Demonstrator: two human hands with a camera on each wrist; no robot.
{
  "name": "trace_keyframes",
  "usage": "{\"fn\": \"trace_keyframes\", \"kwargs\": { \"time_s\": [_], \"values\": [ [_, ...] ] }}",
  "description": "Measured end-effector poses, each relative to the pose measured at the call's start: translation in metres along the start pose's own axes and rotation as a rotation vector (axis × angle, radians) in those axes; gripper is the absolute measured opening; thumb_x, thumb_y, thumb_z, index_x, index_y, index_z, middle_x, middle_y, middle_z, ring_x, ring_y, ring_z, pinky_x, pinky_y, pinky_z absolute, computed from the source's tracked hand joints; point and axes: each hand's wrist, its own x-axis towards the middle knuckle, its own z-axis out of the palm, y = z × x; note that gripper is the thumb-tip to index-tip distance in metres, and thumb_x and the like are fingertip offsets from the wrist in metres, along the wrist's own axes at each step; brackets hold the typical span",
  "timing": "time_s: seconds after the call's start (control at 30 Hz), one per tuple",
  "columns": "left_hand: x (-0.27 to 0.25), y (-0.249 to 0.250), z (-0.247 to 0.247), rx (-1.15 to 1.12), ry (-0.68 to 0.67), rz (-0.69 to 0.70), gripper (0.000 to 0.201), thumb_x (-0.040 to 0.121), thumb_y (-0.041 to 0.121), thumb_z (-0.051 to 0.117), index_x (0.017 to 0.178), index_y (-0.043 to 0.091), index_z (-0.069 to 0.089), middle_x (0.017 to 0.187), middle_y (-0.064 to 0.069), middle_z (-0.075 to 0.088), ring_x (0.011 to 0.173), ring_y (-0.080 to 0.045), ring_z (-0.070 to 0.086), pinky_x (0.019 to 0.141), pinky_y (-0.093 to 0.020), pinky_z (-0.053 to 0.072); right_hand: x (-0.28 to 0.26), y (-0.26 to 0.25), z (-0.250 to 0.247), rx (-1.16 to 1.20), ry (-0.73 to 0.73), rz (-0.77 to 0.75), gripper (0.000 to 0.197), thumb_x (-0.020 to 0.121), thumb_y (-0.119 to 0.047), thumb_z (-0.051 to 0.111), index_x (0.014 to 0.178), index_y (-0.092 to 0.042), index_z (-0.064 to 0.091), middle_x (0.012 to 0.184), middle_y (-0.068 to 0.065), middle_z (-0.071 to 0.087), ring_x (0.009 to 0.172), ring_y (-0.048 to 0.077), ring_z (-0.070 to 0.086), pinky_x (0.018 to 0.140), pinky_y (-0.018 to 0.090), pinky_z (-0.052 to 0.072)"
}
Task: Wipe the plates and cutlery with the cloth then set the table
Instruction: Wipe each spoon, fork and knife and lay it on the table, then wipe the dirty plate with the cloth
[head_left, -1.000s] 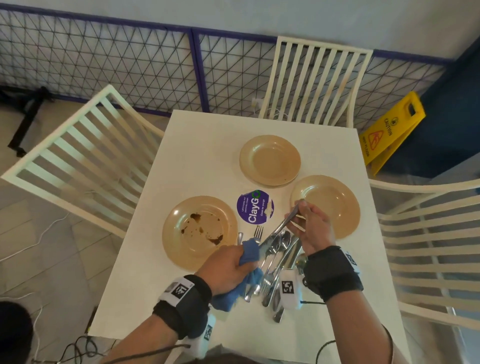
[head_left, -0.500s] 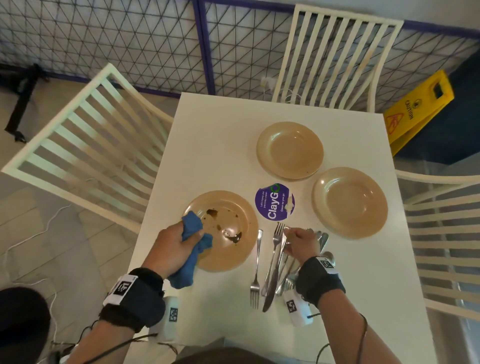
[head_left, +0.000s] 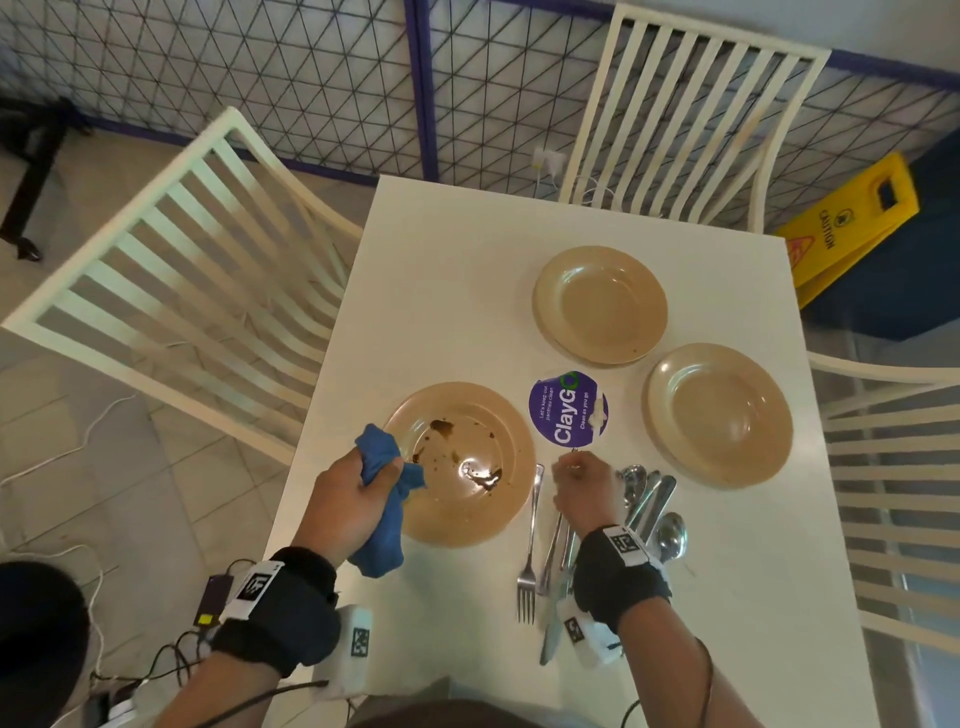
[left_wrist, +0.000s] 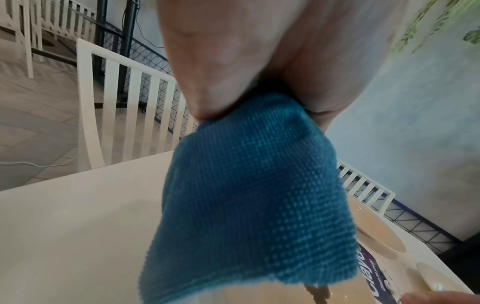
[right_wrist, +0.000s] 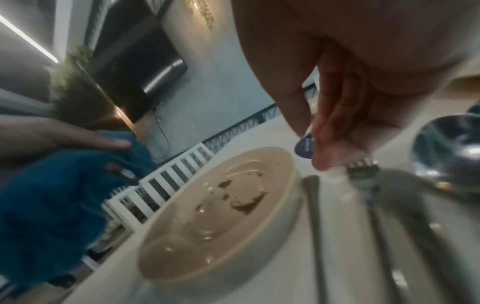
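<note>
head view: my left hand (head_left: 348, 499) squeezes the blue cloth (head_left: 387, 470) at the dirty plate (head_left: 460, 462), lower middle. my right hand (head_left: 584, 488) pinches a fork (right_wrist: 362, 166); it could slip and clatter on the bench (head_left: 467, 249).

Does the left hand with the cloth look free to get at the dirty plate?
Probably yes. The left hand grips the blue cloth right at the dirty plate's rim, and nothing lies between them.
</note>
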Motion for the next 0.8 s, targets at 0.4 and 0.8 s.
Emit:
{"fn": "trace_keyframes", "kwargs": {
  "time_s": [0.4, 0.8],
  "values": [
    [-0.002, 0.032, 0.024, -0.112, -0.12, -0.047, 0.02, 0.098, 0.02, 0.055, 0.11, 0.005, 0.062, 0.101, -0.016, 0.069, 0.097, -0.027, 0.066, 0.09, -0.04, 0.051, -0.005, -0.001, 0.034, 0.449, -0.301, 0.244, 0.035, 0.088, -0.002, 0.057, 0.123, -0.007, 0.057, 0.093, 0.013, 0.068, 0.084, 0.029, 0.068, 0.084, 0.044, 0.059],
    [-0.019, 0.069, 0.073, 0.358, -0.324, 0.194, 0.039, 0.088, 0.035, 0.061, 0.121, 0.016, 0.053, 0.128, -0.007, 0.056, 0.121, -0.027, 0.051, 0.1, -0.046, 0.046, -0.032, 0.017, -0.003, 0.881, -0.537, 0.188, 0.039, 0.096, 0.003, 0.042, 0.131, -0.013, 0.046, 0.122, 0.025, 0.064, 0.099, 0.035, 0.065, 0.082, 0.053, 0.059]
  ]
}}
